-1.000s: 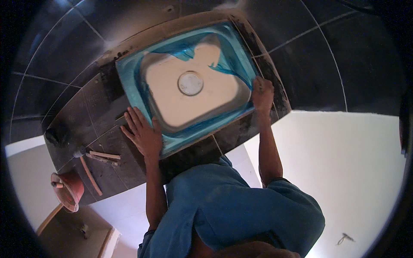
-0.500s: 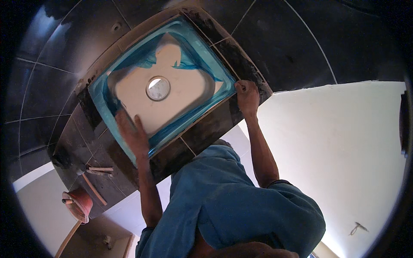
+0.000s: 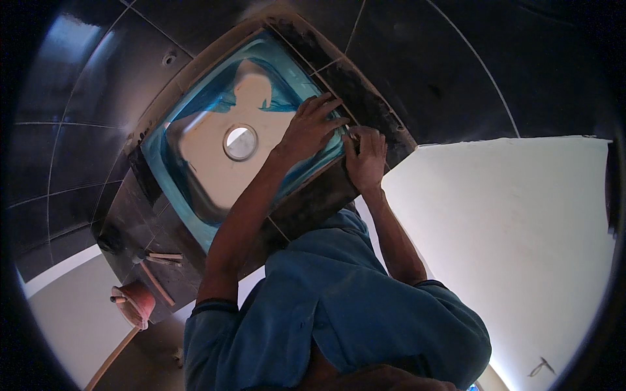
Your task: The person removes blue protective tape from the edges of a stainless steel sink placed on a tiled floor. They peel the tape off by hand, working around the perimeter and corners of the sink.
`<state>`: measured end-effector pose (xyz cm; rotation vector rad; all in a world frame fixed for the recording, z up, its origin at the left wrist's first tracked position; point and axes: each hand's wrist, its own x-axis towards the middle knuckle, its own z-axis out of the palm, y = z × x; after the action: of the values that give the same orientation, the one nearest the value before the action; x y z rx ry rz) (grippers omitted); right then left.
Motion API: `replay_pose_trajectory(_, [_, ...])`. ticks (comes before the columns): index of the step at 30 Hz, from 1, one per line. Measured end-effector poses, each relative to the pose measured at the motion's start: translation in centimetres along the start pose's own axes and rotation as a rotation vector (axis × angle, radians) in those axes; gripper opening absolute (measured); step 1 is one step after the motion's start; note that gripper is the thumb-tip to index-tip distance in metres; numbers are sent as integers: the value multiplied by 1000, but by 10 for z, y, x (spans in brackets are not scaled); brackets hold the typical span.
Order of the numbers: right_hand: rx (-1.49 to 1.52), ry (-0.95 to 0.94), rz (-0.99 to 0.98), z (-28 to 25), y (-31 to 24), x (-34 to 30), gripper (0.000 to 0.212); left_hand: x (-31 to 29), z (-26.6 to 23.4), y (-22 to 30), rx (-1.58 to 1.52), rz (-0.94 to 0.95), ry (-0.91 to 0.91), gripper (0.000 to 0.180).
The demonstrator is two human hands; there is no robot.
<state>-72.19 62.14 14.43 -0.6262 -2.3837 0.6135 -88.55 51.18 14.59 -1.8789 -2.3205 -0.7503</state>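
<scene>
A square sink (image 3: 195, 153) with a round drain hole sits in the dark tiled counter (image 3: 303, 205). Torn blue protective film (image 3: 173, 208) covers its rim and parts of its walls, while the bowl's pale bottom is bare. My left hand (image 3: 310, 130) reaches across the bowl to the right-hand rim, its fingers spread over the film. Close beside it, at the sink's right corner, my right hand (image 3: 366, 156) has its fingers curled in and its thumb raised. What those fingers pinch, if anything, is hidden.
On the counter's left lie a hammer (image 3: 158, 285) and some short sticks (image 3: 164, 256). A reddish bucket (image 3: 138, 303) stands past them, near a wooden pole (image 3: 111, 358). Dark wall tiles (image 3: 85, 156) with a pipe outlet (image 3: 169, 59) rise behind the sink.
My left hand has crossed from the sink's near-left rim to its right rim. At the right corner, my right hand has shifted slightly toward me, and its thumb now shows.
</scene>
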Motion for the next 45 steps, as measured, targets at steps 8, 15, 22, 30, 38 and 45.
replay_pose_trajectory(8, [-18,-63,68,2,5,0,15,3,0,-9,-268,-222,66,20])
replay_pose_trajectory(15, [5,-81,-51,1,3,3,10,13,-21,25,-587,-851,24,46])
replay_pose_trajectory(22, [10,-85,-165,0,12,-1,14,35,-5,24,-191,-739,-316,48])
replay_pose_trajectory(30, [181,-12,6,2,8,5,20,23,4,25,-385,-735,-152,39])
replay_pose_trajectory(38, [-221,-44,25,19,-23,14,19,-10,-2,21,-965,-1017,58,39])
replay_pose_trajectory(45, [-55,-121,25,19,1,28,14,-98,-42,63,-184,-699,-148,80])
